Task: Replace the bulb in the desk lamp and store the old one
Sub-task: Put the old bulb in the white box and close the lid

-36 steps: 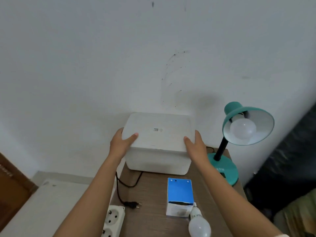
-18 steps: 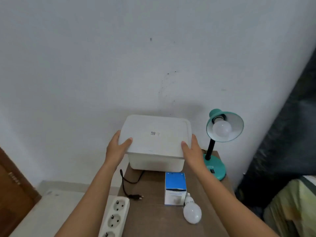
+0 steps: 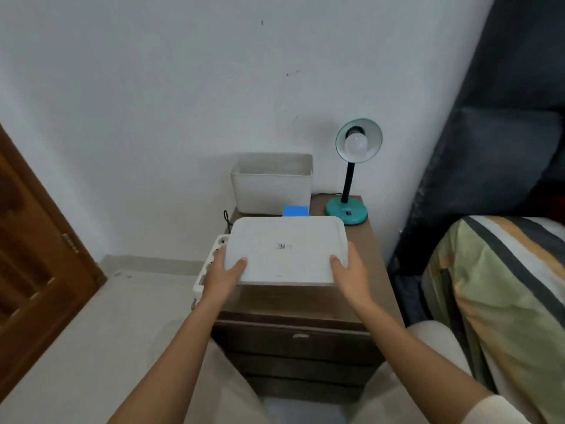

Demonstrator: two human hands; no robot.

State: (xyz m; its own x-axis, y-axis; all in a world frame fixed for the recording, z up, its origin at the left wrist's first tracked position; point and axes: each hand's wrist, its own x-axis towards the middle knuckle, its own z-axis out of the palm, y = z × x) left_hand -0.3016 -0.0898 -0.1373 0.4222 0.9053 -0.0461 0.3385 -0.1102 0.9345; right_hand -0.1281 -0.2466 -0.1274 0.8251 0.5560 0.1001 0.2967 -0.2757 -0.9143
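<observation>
A white lid [image 3: 287, 249] is held flat over the nightstand, with my left hand [image 3: 223, 275] gripping its near left corner and my right hand [image 3: 350, 275] its near right corner. Behind it the white storage box [image 3: 270, 186] stands open against the wall. A teal desk lamp [image 3: 351, 169] stands at the back right of the nightstand, with a white bulb [image 3: 356, 143] in its shade. Only the top of the blue bulb carton [image 3: 295, 210] shows past the lid. The loose bulb is hidden under the lid.
The brown nightstand [image 3: 363, 289] has a drawer [image 3: 299, 341] at its front. A white power strip [image 3: 211, 264] hangs off its left edge, with a black cable [image 3: 227, 218] behind. A bed with a striped cover [image 3: 501, 301] is on the right, a wooden door [image 3: 33, 258] on the left.
Both hands lifted the lid off the storage box and drew it toward me, leaving the box open. The camera pulled back, so the drawer, the bed and the door came into view.
</observation>
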